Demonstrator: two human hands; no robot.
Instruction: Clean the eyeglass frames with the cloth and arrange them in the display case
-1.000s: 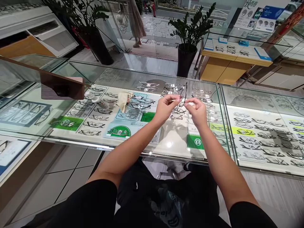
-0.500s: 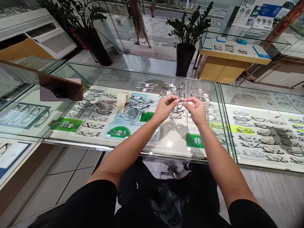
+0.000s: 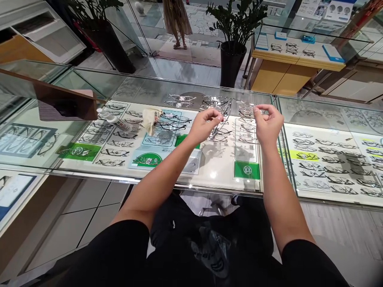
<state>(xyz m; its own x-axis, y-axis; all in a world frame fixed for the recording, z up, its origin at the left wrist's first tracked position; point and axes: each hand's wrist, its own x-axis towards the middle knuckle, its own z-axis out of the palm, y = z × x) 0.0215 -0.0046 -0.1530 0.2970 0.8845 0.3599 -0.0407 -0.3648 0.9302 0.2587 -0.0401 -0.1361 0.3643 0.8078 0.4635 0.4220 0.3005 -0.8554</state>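
Observation:
My left hand [image 3: 206, 122] pinches a pair of glasses [image 3: 229, 111], held upright above the glass counter [image 3: 218, 165]. To the right, apart from those glasses, my right hand [image 3: 268, 121] has its thumb and forefinger pressed together; whatever might be between them is too small to make out. Beyond and below my hands lie rows of glasses. A beige cloth [image 3: 150, 120] sits left of my left hand, beside several dark frames [image 3: 172, 121]. A green card [image 3: 247, 170] lies near the counter's front edge.
A white bottle [image 3: 115, 119] lies on the left, near a brown-framed mirror [image 3: 74, 104]. Potted plants [image 3: 233, 59] stand behind the counter. Outside the window a person [image 3: 177, 22] is on the pavement. A wooden display table [image 3: 278, 81] stands at the back right.
My right hand has moved right, away from the glasses and my left hand. The glasses stay in my left hand. The view has shifted slightly, and the person outside has moved.

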